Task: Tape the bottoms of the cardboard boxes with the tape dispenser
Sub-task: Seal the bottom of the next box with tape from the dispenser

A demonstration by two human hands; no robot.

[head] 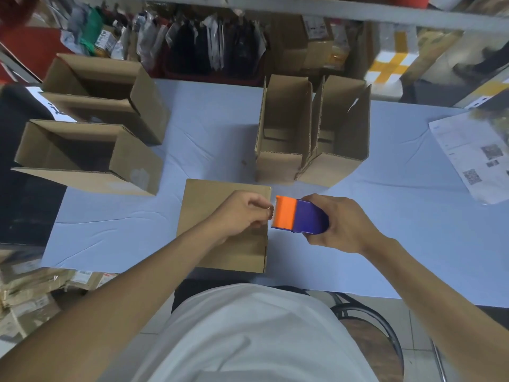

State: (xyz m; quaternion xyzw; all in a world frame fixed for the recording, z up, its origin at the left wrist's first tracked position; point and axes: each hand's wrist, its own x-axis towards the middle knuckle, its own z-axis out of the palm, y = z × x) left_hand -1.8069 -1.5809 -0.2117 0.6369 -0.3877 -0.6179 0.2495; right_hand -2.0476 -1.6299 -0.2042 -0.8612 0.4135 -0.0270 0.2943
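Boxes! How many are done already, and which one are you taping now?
Done, it seems: four boxes stand open side up, two at the left and two behind; their taped bottoms are hidden. In hand: the box lying bottom-up in front, where the right hand holds the orange and blue tape dispenser at its right edge and the left hand pinches at the dispenser's mouth. No tape strip shows on it yet.

Bare table runs open between the left boxes and the two upright boxes. The flat box fills the near middle; papers crowd the right edge.
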